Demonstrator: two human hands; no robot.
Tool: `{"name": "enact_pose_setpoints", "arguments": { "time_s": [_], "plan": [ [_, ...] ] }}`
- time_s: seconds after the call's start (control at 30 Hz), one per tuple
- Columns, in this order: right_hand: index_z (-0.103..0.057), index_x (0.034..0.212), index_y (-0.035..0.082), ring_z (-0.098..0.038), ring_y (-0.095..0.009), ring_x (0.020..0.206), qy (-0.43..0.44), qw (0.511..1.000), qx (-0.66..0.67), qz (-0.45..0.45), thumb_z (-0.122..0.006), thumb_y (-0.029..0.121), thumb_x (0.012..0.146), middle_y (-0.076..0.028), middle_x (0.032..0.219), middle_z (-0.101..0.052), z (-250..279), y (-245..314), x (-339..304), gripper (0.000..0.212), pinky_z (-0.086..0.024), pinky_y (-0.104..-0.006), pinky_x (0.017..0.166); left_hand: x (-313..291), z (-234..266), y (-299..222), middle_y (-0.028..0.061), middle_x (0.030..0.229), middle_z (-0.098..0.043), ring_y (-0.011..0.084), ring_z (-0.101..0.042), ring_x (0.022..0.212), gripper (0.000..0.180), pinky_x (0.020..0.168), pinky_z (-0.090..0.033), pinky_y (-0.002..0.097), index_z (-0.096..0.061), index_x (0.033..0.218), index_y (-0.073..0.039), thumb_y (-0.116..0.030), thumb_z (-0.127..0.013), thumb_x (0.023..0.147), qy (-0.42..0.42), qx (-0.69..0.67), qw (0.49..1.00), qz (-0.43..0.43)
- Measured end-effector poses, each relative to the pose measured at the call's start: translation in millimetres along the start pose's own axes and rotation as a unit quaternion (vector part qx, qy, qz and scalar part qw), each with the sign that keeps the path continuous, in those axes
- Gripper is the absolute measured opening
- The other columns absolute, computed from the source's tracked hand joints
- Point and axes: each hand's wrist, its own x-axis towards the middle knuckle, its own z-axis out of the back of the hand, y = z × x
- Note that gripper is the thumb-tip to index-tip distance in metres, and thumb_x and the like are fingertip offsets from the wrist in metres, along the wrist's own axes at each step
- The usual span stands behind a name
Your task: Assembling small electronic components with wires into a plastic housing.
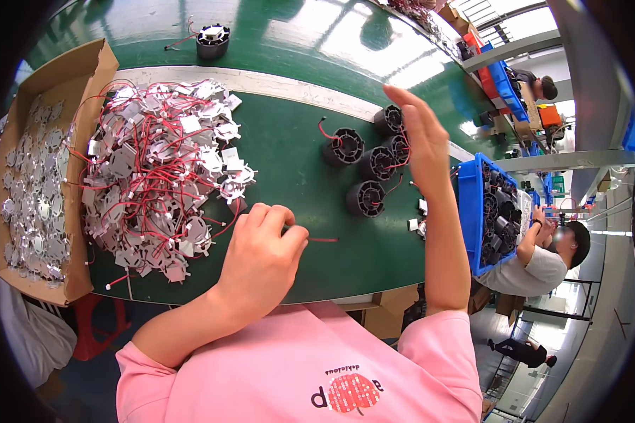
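My left hand (264, 247) is closed, fingertips pinched together, at the near middle of the green table beside a large pile of white and silver plates with red wires (155, 176). A short red wire (324, 240) sticks out to the right of its fingers; anything else inside the grip is hidden. My right hand (428, 137) is raised with fingers stretched out, next to a group of black round housings (377, 163) with ribbed open tops. Its thumb side is partly hidden, and nothing shows in it. Thin red leads come from some housings.
A cardboard box (69, 240) of silver plates stands at the left. A blue crate (470, 211) of black parts is at the right, near small white pieces (416, 224). Another black housing (212, 42) sits beyond the pale strip. Other people work on the right.
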Motion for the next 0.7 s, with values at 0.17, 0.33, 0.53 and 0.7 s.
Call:
{"name": "enact_pose_setpoints", "arguments": {
  "time_s": [0.17,0.33,0.53,0.7],
  "plan": [
    [-0.066,0.081,0.003,-0.055,-0.014,0.064,0.077,0.994,-0.064,0.048,-0.072,0.013,0.080,-0.006,0.081,-0.067,-1,51,-68,0.011,-0.044,-0.0242,0.056,-6,6,1,0.0108,0.095,-0.057,0.0201,-0.052,0.080,0.008,0.069,-0.045,0.0291,-0.059,0.090,-0.001,-0.001,-0.062,0.083,-0.016,-0.087,0.991,0.103],
    [-0.058,0.121,0.007,-0.063,-0.022,0.081,0.149,0.971,-0.187,0.028,-0.083,0.029,0.067,-0.011,0.115,-0.060,-48,68,-125,0.064,-0.053,-0.0299,0.063,-8,10,-1,0.0081,0.085,-0.059,0.0131,-0.053,0.069,0.001,0.062,-0.052,0.0249,-0.057,0.090,0.001,0.001,-0.057,0.089,0.017,-0.262,0.932,0.251],
    [-0.055,0.127,0.013,-0.061,-0.023,0.091,0.201,0.945,-0.244,0.083,-0.081,0.024,0.066,-0.009,0.124,-0.054,-62,42,-120,0.067,-0.051,-0.0281,0.067,-13,10,8,0.0065,0.079,-0.061,0.0108,-0.055,0.066,0.001,0.055,-0.051,0.0238,-0.057,0.090,0.001,0.001,-0.056,0.090,0.041,-0.328,0.907,0.260],
    [-0.056,0.124,0.014,-0.059,-0.023,0.089,0.237,0.944,-0.204,0.110,-0.080,0.020,0.067,-0.007,0.120,-0.054,-64,36,-117,0.063,-0.049,-0.0283,0.069,-27,3,11,0.0064,0.076,-0.061,0.0152,-0.054,0.058,0.005,0.050,-0.046,0.0280,-0.057,0.091,0.000,0.000,-0.059,0.087,-0.004,-0.218,0.955,0.202]
  ]
}}
